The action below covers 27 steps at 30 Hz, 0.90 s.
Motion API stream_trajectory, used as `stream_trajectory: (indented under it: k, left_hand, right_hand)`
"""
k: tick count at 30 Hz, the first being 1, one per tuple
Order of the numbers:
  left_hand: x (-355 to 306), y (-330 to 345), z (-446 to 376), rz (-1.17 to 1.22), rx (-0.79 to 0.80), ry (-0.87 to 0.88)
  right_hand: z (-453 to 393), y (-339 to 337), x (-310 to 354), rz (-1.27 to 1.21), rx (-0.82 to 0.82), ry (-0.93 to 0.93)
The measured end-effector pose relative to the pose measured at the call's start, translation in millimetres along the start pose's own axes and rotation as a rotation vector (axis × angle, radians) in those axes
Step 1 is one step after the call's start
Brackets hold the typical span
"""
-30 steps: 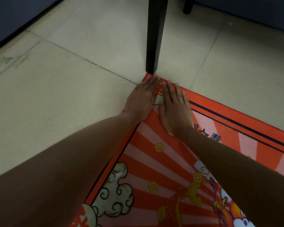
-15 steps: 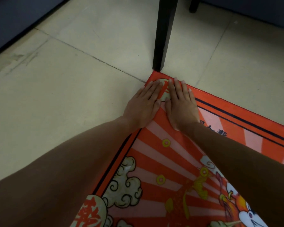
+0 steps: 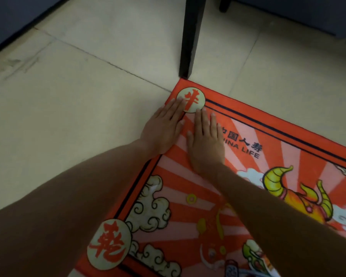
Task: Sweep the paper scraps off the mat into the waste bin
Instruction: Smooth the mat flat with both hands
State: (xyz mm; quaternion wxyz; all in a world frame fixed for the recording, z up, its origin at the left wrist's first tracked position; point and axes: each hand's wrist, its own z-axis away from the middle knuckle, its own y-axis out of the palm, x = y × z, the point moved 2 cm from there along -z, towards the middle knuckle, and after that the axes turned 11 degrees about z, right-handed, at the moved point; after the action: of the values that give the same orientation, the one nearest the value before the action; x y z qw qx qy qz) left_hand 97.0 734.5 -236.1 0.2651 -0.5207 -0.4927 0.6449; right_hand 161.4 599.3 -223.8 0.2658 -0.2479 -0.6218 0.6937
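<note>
An orange-red printed mat (image 3: pixel 268 136) lies on the tiled floor, one corner pointing away from me. My left hand (image 3: pixel 164 128) lies flat with straight fingers across the mat's left edge, its fingertips on a pale round emblem (image 3: pixel 191 99) near the corner. My right hand (image 3: pixel 206 140) lies flat on the mat beside it, fingers straight. Both hands hold nothing. I see no paper scraps and no waste bin in this view.
A black furniture leg (image 3: pixel 190 37) stands on the floor just beyond the mat's corner. A second dark leg (image 3: pixel 225 4) and dark panels run along the far edges. Beige floor tiles (image 3: pixel 68 96) spread to the left.
Both hands have slid back toward me from the mat's corner, uncovering the round emblem there. The view has shifted, showing more of the mat.
</note>
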Motion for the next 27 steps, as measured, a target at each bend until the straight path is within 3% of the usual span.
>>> stream_trajectory:
  k: [4,27]
  left_hand:
    - [0.4,-2.1,-0.6,0.007,0.024,0.0]
    - [-18.5,0.4,143.3,0.005,-0.006,-0.039]
  right_hand:
    - [50.4,8.6,17.2,0.027,-0.078,0.078]
    - [46.3,3.6,9.7,0.042,0.001,0.049]
